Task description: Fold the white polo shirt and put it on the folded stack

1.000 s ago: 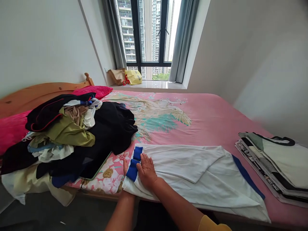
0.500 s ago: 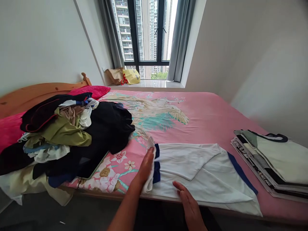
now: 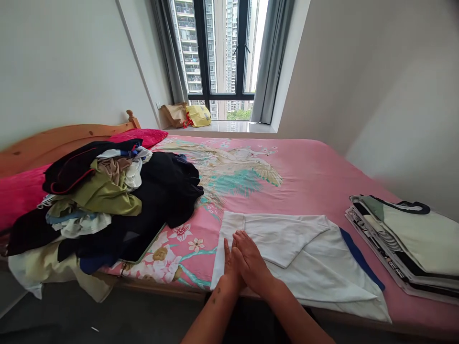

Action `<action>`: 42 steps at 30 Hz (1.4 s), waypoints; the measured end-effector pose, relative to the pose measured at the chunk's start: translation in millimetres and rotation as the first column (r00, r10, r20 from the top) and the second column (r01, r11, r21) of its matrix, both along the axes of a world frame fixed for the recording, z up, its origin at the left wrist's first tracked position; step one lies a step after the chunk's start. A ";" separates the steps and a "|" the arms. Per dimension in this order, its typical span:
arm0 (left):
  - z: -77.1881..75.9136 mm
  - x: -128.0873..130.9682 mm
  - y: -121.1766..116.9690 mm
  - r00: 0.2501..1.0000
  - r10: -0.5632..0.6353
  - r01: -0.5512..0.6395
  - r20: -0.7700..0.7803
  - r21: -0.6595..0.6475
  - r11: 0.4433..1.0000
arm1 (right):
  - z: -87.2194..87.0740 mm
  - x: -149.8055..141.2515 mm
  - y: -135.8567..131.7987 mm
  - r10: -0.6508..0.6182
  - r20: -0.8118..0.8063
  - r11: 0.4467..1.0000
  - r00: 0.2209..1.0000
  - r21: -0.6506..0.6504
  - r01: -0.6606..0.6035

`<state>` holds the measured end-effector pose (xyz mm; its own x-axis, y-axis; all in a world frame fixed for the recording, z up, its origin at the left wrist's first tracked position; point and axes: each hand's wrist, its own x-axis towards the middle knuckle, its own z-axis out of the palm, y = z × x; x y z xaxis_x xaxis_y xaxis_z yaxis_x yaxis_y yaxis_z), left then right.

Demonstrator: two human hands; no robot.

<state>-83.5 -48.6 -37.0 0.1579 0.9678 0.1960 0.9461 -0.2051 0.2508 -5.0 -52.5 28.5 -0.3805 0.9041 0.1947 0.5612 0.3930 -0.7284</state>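
Observation:
A white shirt [image 3: 303, 253] with a navy panel at its right end lies folded on the near edge of the bed. My left hand [image 3: 231, 268] rests flat on the shirt's left end, its fingers stretched out and partly hidden. Over it lies my right hand [image 3: 254, 265], fingers extended and overlapping the left. Both hands press against the white cloth near the folded-over left edge, gripping nothing.
A heap of loose clothes [image 3: 100, 196] lies on the left of the bed beside red pillows [image 3: 150, 137]. Folded clothes [image 3: 412, 239] are stacked at the right. The floral pink sheet [image 3: 304, 172] extends toward the window, where bags [image 3: 199, 116] stand on the sill.
My left hand has turned the shirt's raised left end down flat, covering the navy trim there. My right hand has moved left onto my left hand.

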 end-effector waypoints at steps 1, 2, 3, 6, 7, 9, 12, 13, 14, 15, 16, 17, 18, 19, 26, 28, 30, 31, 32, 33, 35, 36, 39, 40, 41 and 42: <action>1.2 7.9 -9.0 0.999 -0.005 0.004 0.035 0.025 1.000 | 3.2 -11.0 11.5 0.057 0.093 0.998 0.994 -0.019 -0.055; 3.9 15.8 -19.6 0.996 -0.022 0.018 0.086 0.049 0.999 | 4.1 -21.0 22.4 0.129 0.179 0.991 0.975 -0.049 -0.122; 7.9 22.8 -31.4 0.988 -0.059 0.049 0.142 0.073 0.996 | 2.7 -29.4 32.7 0.209 0.253 0.978 0.945 -0.084 -0.193; 23.3 31.8 -69.4 0.927 -0.272 0.239 0.259 0.150 0.959 | -12.6 -42.3 62.1 0.364 0.411 0.930 0.836 -0.122 -0.346; 27.6 29.0 -81.0 0.903 -0.325 0.282 0.280 0.184 0.942 | -19.0 -42.6 71.8 0.351 0.453 0.934 0.820 -0.104 -0.342; 32.0 13.9 -98.8 0.890 -0.338 0.268 0.306 0.247 0.931 | -29.2 -39.5 90.1 0.250 0.514 0.965 0.820 -0.062 -0.256; 27.1 -28.7 -107.4 0.935 -0.139 0.037 0.326 0.299 0.954 | -30.8 -34.1 108.1 0.075 0.580 0.995 0.811 -0.102 -0.019; 23.4 -45.7 -105.2 0.944 -0.056 -0.050 0.326 0.308 0.950 | -27.8 -34.1 109.3 0.037 0.598 0.990 0.800 -0.129 0.051; 19.4 -62.4 -101.0 0.944 0.013 -0.126 0.329 0.325 0.937 | -23.9 -35.3 107.7 0.010 0.609 0.985 0.793 -0.143 0.097; 15.6 -77.8 -95.1 0.941 0.063 -0.184 0.334 0.344 0.921 | -19.8 -37.8 103.4 -0.012 0.609 0.984 0.793 -0.134 0.118; 12.5 -90.7 -88.4 0.934 0.101 -0.228 0.342 0.355 0.907 | -16.3 -41.3 96.8 -0.033 0.596 0.988 0.802 -0.103 0.117; 10.2 -100.5 -81.6 0.929 0.129 -0.254 0.347 0.344 0.904 | -14.2 -45.5 88.6 -0.050 0.572 0.994 0.819 -0.055 0.099; 9.0 -106.4 -75.2 0.926 0.153 -0.267 0.346 0.311 0.912 | -13.8 -49.9 79.6 -0.058 0.541 0.997 0.839 -0.003 0.071; 8.7 -108.5 -70.1 0.924 0.181 -0.276 0.336 0.261 0.925 | -15.4 -53.9 70.6 -0.057 0.514 0.998 0.856 0.038 0.044; 6.8 -84.3 -76.1 0.989 0.120 -0.110 0.092 -0.108 0.988 | -40.3 -51.3 45.6 0.023 0.490 1.000 0.871 -0.011 -0.020; 4.2 -92.3 -77.8 0.986 0.115 -0.100 0.121 -0.123 0.987 | -37.3 -45.7 47.2 -0.027 0.476 0.999 0.879 -0.016 0.039; 2.1 -106.4 -72.6 0.980 0.150 -0.136 0.127 -0.117 0.984 | -34.7 -41.9 46.2 -0.054 0.458 0.998 0.887 -0.002 0.062; 1.5 -113.4 -67.7 0.981 0.163 -0.152 0.105 -0.111 0.982 | -35.4 -40.9 44.5 -0.054 0.451 0.998 0.891 0.000 0.060; 1.3 -119.3 -61.6 0.984 0.166 -0.159 0.066 -0.105 0.982 | -37.9 -40.3 42.3 -0.050 0.444 0.998 0.895 -0.001 0.057; 1.7 -123.5 -54.9 0.987 0.160 -0.157 0.020 -0.104 0.982 | -42.1 -40.0 39.8 -0.050 0.437 0.999 0.898 0.001 0.055; 4.3 -126.5 -40.8 0.990 0.121 -0.129 -0.066 -0.127 0.983 | -53.0 -39.8 35.5 -0.075 0.412 0.997 0.908 0.029 0.070; 6.5 -125.7 -34.0 0.991 0.094 -0.108 -0.095 -0.150 0.983 | -58.3 -39.7 34.1 -0.100 0.395 0.995 0.913 0.051 0.086; 14.5 -118.5 -16.3 0.989 0.024 -0.056 -0.147 -0.216 0.975 | -67.7 -38.8 33.7 -0.159 0.347 0.987 0.924 0.088 0.137; 16.1 -115.6 -11.5 0.988 0.010 -0.045 -0.157 -0.224 0.974 | -68.2 -38.2 34.5 -0.164 0.336 0.986 0.928 0.089 0.142; 16.5 -113.0 -7.4 0.986 0.002 -0.039 -0.164 -0.221 0.975 | -67.6 -37.5 35.4 -0.164 0.323 0.986 0.932 0.089 0.143; 15.2 -110.6 -3.8 0.986 0.002 -0.038 -0.169 -0.208 0.977 | -66.4 -36.9 36.5 -0.164 0.309 0.986 0.937 0.088 0.144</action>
<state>-194.1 -52.4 -21.8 0.1510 0.9877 -0.0395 0.9815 -0.1450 0.1249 -41.9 -16.0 -37.9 -0.2888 0.9461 0.1463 0.8146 0.3231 -0.4817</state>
